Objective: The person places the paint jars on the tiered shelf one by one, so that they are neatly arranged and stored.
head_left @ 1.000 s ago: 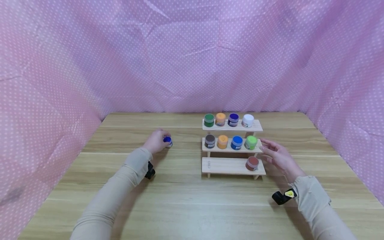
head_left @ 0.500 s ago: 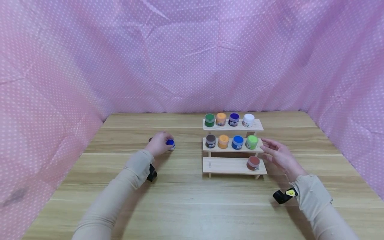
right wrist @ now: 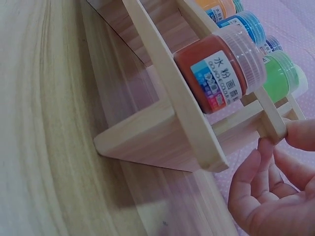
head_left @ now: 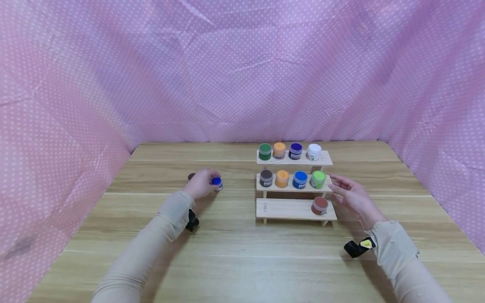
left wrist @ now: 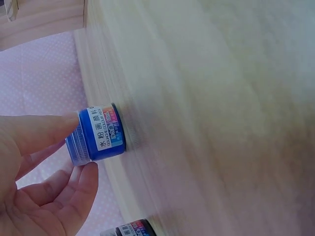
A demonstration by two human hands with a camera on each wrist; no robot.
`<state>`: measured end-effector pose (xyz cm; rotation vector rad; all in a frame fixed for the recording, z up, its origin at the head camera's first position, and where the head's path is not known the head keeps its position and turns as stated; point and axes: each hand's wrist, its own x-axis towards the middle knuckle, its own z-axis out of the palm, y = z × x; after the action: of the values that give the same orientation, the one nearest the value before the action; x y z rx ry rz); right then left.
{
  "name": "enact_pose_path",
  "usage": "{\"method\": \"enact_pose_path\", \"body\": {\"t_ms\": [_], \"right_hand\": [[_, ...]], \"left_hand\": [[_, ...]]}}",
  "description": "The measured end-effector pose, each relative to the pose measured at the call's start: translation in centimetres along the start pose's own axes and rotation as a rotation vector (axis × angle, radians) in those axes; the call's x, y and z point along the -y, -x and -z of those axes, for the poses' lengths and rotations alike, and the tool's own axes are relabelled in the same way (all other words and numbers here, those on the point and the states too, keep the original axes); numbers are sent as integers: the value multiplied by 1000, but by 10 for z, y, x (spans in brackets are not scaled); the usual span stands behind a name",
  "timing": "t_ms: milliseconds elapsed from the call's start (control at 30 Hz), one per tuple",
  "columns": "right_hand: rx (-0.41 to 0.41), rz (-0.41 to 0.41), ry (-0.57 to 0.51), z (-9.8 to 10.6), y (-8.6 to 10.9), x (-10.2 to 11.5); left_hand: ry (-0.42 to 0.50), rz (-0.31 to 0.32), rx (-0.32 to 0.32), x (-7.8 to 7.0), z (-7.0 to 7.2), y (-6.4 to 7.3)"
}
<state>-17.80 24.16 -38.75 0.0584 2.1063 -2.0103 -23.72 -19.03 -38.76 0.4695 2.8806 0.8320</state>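
Observation:
My left hand (head_left: pixel 202 183) pinches a small blue gouache jar (head_left: pixel 217 183) by its clear lid, between thumb and fingers. The left wrist view shows the blue jar's label (left wrist: pixel 106 128) and its base at the tabletop; whether it bears fully on the wood I cannot tell. On the right, my right hand (head_left: pixel 352 198) grips the right end of the middle tier of a three-tier wooden display rack (head_left: pixel 288 210), thumb and finger on the board's end (right wrist: pixel 273 130). A red-brown paint jar (head_left: pixel 320 205) stands at the right of the lowest tier.
The middle tier bears dark brown, orange, blue and light green jars (head_left: pixel 318 179); on the top tier are green, orange, dark blue and white jars (head_left: pixel 313 152). Behind my left hand, a dark jar (head_left: pixel 191 176) is partly hidden. A pink dotted cloth (head_left: pixel 242 84) hangs behind the table.
My left hand has shifted a little right and nearer with the blue jar, uncovering part of the dark jar behind it. The right hand keeps its place on the rack.

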Motion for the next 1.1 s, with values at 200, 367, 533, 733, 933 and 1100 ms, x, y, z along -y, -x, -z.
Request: {"method": "enact_pose_path", "body": {"t_ms": [200,367,533,733,933,1100], "right_hand": [[-3,-7,23,-1,0,-2],[-11,-15,67,-2,1,-3],[-9,-17,40,-2,1,-2],[-10,-3,9,0,3,-2],[-4,-10,1,1,4,-2],[-6,-17,80,0,1,0]], "left_hand": [[29,-23,-3,3,-4,1],[69,-23,-18,4,-7,4],[84,-32,-43,4,-8,6],[100,-31,-74,1,-8,4],[104,-45,-100,-7,-8,8],[131,-90,-141,-13,-8,16]]}}
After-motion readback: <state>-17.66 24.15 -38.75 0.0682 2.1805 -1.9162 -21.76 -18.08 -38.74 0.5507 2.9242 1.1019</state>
